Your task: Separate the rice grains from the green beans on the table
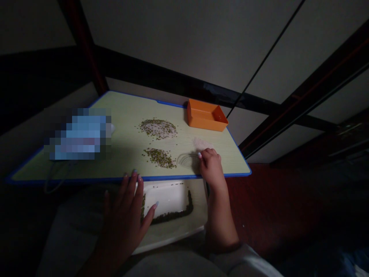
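Observation:
My right hand is closed on a clear, half-round protractor lying low over the tabletop. Just beyond that hand is a small patch of white grains, like rice. Left of the protractor lies a small heap of green beans, like mung beans. Farther back is a larger heap of green beans mixed with white grains. My left hand has its fingers spread, fingertips at the table's blue front edge, holding nothing. Below the edge, a white tray has green beans gathered along its inner sides.
The pale yellow folding table has a blue rim. An orange open box stands at its back right. A blurred-out bluish object with a cable sits at the left. Cabinet panels rise behind; reddish floor lies to the right.

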`<state>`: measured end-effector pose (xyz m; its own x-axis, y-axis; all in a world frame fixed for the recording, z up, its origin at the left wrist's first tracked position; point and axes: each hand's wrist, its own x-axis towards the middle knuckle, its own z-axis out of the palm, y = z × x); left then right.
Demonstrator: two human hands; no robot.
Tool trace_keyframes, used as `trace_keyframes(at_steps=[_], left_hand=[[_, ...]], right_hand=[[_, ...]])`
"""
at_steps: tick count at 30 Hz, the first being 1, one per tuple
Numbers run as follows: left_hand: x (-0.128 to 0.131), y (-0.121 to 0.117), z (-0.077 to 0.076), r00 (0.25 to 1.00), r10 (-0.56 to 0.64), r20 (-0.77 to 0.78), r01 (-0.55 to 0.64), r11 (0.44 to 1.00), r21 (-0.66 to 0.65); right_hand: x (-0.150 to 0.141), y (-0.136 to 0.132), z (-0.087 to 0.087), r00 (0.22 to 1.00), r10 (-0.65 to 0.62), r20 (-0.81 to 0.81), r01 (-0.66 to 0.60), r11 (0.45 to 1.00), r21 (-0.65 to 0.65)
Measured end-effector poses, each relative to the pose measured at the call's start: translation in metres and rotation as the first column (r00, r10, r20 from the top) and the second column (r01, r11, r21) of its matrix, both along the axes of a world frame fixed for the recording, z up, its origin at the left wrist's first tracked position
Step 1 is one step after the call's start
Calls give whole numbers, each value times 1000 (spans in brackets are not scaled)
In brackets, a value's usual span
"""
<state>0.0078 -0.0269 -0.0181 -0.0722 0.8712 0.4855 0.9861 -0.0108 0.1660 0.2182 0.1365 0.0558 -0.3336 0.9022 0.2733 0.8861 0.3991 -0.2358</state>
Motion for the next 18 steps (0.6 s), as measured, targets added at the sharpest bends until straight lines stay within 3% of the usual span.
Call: trace_keyframes(at_steps=[9,18], left_hand=[[-7,5,-6,990,-140,31,136,985,104],[-7,5,-5,989,-145,21,143,985,102]], right_hand=[[-3,-1,2,1000,12,17,-12,1000,-1],[-9,-2,1,1000,-13,0,13,999,31]])
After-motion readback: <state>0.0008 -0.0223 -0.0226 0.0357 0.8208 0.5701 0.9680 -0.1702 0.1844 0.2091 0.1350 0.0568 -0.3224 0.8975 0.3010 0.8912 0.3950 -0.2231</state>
